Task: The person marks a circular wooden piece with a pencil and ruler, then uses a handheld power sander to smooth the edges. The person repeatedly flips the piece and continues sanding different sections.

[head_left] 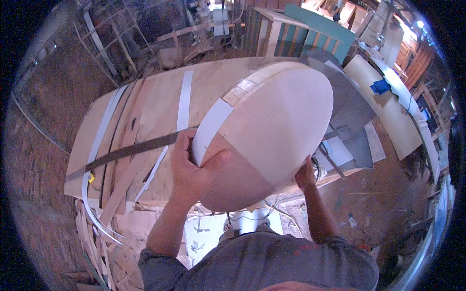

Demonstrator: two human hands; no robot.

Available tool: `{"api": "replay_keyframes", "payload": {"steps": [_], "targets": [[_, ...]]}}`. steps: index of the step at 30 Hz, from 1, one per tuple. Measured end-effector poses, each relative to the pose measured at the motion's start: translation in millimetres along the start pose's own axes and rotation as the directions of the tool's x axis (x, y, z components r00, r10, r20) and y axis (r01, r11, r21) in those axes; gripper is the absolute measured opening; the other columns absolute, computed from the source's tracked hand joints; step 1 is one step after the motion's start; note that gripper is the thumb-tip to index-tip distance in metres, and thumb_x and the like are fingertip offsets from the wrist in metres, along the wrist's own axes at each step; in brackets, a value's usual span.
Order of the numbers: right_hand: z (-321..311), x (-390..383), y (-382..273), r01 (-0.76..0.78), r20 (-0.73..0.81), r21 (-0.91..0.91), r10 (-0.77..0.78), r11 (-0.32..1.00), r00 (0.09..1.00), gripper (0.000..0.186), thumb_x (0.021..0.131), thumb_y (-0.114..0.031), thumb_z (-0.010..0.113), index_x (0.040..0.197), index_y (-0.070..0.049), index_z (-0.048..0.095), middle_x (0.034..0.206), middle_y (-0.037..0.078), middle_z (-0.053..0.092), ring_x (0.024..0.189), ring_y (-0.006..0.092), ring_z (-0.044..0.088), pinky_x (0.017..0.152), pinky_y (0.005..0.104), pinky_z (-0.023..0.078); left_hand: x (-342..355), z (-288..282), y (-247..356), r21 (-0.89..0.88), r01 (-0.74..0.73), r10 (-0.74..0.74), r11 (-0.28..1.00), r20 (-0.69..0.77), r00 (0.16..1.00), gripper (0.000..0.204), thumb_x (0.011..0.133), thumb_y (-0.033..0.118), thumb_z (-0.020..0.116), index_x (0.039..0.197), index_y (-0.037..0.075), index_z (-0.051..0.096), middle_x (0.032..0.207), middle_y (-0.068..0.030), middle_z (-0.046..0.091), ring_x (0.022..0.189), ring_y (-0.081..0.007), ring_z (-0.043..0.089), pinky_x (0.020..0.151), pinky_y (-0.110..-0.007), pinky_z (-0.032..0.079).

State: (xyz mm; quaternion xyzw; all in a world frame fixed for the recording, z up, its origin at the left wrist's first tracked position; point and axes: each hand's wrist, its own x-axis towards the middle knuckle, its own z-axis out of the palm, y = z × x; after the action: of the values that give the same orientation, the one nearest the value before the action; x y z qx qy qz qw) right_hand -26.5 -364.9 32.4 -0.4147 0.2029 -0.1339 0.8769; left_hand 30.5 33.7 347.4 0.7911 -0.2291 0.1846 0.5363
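Tilted up over the workbench is a large round wooden panel with a thick edge. A white edging strip lies along the left part of its rim, while the rim further up shows bare wood. My left hand grips the left edge at the strip's lower end, thumb on the face and fingers behind. At the lower right edge, my right hand holds the panel, its fingers partly hidden behind it. A long dark strip on the bench runs up to my left hand.
The wooden workbench carries white strips, wood slats and a small yellow object. Right of the panel lie a dark sheet and metal tools. A green slatted piece stands behind. Scraps litter the floor.
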Motion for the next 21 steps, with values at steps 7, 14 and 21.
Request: {"api": "replay_keyframes", "payload": {"steps": [7,14,21], "targets": [[-44,64,50,0.024,0.238,-0.16,0.015,0.987,0.971,0.082,0.096,-0.078,0.053,0.149,-0.015,0.054,0.134,0.01,0.063,0.129,0.0337,0.053,0.112,0.0617,0.037,32,0,52,0.212,-0.246,0.24,0.946,0.052,0.969,0.061,0.077,0.028,0.097,0.119,0.003,0.061,0.099,-0.0044,0.066,0.091,-0.0151,0.062,0.084,-0.031,0.052],[6,71,42,-0.022,0.388,-0.121,0.067,0.992,0.919,0.053,0.1,-0.063,0.062,0.118,-0.014,0.067,0.104,0.005,0.069,0.108,0.0285,0.065,0.098,0.0502,0.053,68,7,45,0.158,-0.212,0.196,0.964,0.114,0.974,0.055,0.08,0.022,0.095,0.122,0.003,0.066,0.112,-0.0057,0.069,0.103,-0.0167,0.064,0.095,-0.033,0.052],[17,87,23,-0.286,0.259,0.185,0.234,0.94,0.937,0.077,0.091,-0.071,0.069,0.13,-0.005,0.061,0.115,0.014,0.065,0.108,0.0337,0.065,0.095,0.0528,0.054,82,9,45,0.115,-0.235,0.223,0.965,0.109,0.969,0.063,0.08,0.022,0.095,0.129,-0.001,0.064,0.121,-0.0113,0.069,0.112,-0.021,0.065,0.101,-0.036,0.051]]}}
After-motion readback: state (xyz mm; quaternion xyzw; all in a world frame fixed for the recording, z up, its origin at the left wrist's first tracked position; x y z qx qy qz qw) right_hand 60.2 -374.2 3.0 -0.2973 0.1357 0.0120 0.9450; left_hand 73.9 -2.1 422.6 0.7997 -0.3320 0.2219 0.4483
